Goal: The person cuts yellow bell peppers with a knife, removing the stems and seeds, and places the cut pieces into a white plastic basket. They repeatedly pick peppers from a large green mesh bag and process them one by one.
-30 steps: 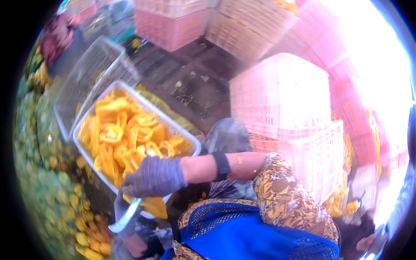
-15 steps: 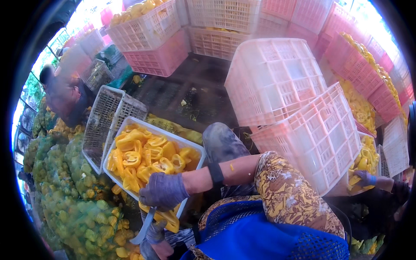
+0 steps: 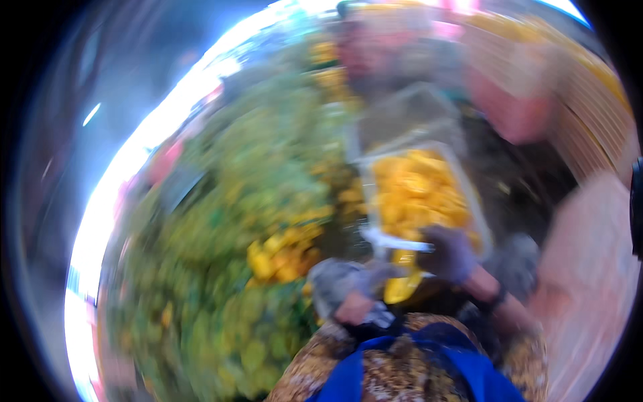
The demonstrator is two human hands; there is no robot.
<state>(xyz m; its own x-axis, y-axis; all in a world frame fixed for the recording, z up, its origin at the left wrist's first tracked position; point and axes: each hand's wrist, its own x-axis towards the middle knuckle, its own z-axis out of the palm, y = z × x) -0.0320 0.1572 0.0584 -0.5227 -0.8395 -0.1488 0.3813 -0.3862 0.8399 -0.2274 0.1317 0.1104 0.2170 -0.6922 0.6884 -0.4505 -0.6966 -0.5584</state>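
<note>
Though the whole view is smeared by motion, the main things can be made out: a pale tray (image 3: 477, 221) heaped with yellow fruit pieces (image 3: 415, 191) sits in the middle, its near edge by the two gloved hands. The right hand (image 3: 450, 253), in a grey glove with a dark band at the wrist, rests at the tray's near right corner, fingers curled on or just over the rim; its grip looks closed on that edge, but the blur keeps me from being sure. The left hand (image 3: 345, 285), also gloved in grey, is lower and just left of the tray; whether it holds anything I cannot tell, though a pale strip (image 3: 395, 240), perhaps a blade or the tray's lip, runs between the two hands. A single yellow piece (image 3: 402, 287) lies below the near edge, between the hands.

Judging by the load, the tray is already close to full, so the filling seems largely done. To the left a big heap of green and yellow fruit (image 3: 221, 234) remains, which suggests much is left to work through. Pale crates (image 3: 589, 120) stand at the right, too blurred to read further
</note>
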